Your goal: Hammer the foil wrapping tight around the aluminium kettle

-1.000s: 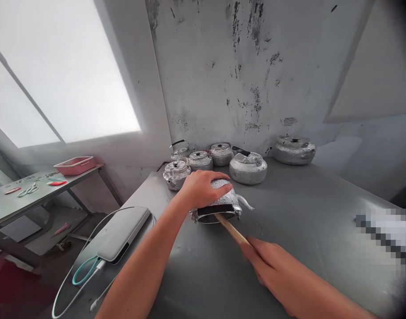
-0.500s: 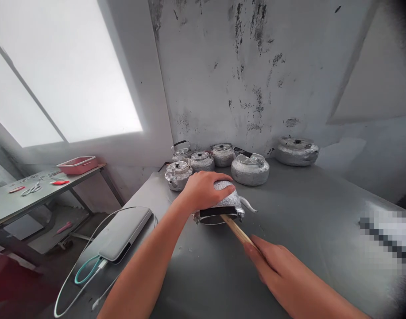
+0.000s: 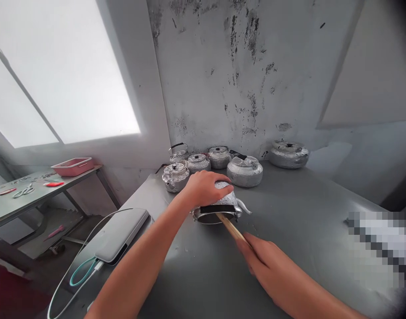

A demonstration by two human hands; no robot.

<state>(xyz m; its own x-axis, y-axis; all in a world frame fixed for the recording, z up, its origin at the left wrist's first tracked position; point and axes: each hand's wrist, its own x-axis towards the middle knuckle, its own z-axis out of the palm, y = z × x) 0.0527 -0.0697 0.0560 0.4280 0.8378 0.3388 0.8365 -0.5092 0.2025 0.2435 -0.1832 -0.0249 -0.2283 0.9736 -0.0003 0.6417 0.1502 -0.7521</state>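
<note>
The left hand (image 3: 207,190) lies over the upturned side of a silver kettle (image 3: 227,193), thumb and fingers spread and clasping its dented wall. The kettle lies tipped on the table (image 3: 295,217) in front of the person, its mouth facing them, its spout (image 3: 243,206) pointing right and a black grip (image 3: 218,208) running along the upper edge of the opening. The right hand (image 3: 261,254) is closed round a wooden stick (image 3: 232,229), which slants up and leftward into the mouth; its far end is hidden inside. Behind the left hand, a small teapot (image 3: 175,177) stands with its spout toward the person, and close by it are a pan (image 3: 200,163), a second pan (image 3: 219,157) and, against the wall (image 3: 203,97), a pail (image 3: 179,156) with a raised handle. A wide pot (image 3: 244,173) with a black handle sits to their right, and a larger pot (image 3: 289,156) stands well apart, near the wall. Left of the left forearm lies a grey power bank (image 3: 121,235) with a white cable (image 3: 53,292) and a teal loop (image 3: 81,271). Further left, a bench (image 3: 70,188) holds a pink tub (image 3: 73,167), scissors (image 3: 24,191) and a red tool (image 3: 53,184).
</note>
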